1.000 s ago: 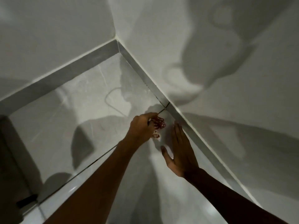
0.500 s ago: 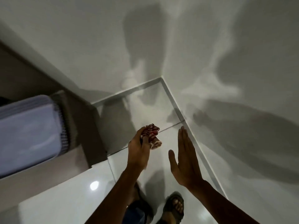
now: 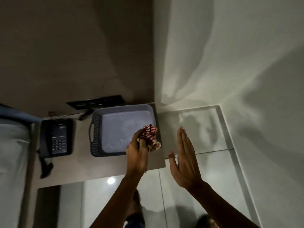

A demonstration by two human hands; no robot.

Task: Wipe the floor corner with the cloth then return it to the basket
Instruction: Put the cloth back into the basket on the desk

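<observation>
My left hand [image 3: 137, 153] is shut on a bunched red-and-white striped cloth [image 3: 149, 134], held over the right edge of a grey perforated basket [image 3: 96, 129] that stands on a low brown table. The basket's pale floor shows nothing inside. My right hand [image 3: 185, 159] is open and flat, fingers together, held upright to the right of the cloth, above the floor. The floor corner [image 3: 217, 107] lies beyond my right hand, where the tiled floor meets two white walls.
A dark desk phone [image 3: 56, 139] sits left of the basket, its cord trailing toward the table's front edge. A black socket panel [image 3: 97, 103] is on the brown wall behind. A bed edge [image 3: 13, 145] is at far left. My sandalled feet show at the bottom.
I have risen from the floor corner and turned left. The cloth in my left hand has moved from the floor up to the basket's right edge. My right hand stays open.
</observation>
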